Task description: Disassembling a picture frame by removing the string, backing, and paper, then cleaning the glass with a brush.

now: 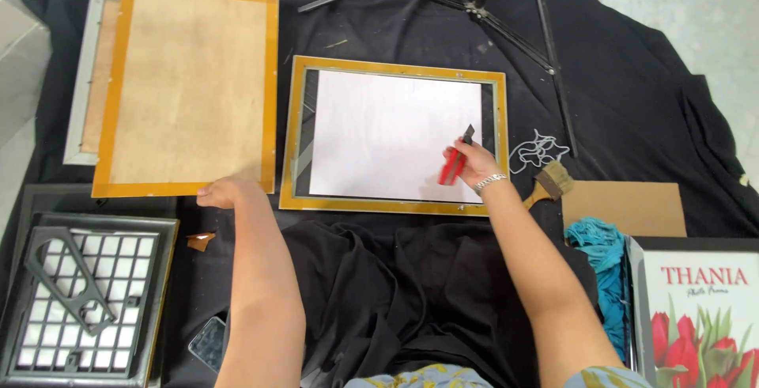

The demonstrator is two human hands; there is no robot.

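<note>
My right hand [473, 164] grips a red utility knife [454, 166] with its dark blade end pointing up, over the right part of a white sheet [387, 131]. The sheet lies inside a yellow-edged picture frame [397, 67] on black cloth. My left hand [223, 193] rests with fingers curled by the lower right corner of a brown backing board [190, 87] with yellow tape edges. It holds nothing that I can see.
A silver frame [83, 79] lies under the board. A paintbrush [549, 183], white string [538, 151], brown cardboard [624, 208] and teal cloth [597, 242] lie at right. A flower-printed box [700, 317] sits bottom right, a grid-patterned frame [87, 301] bottom left, tripod legs [490, 16] behind.
</note>
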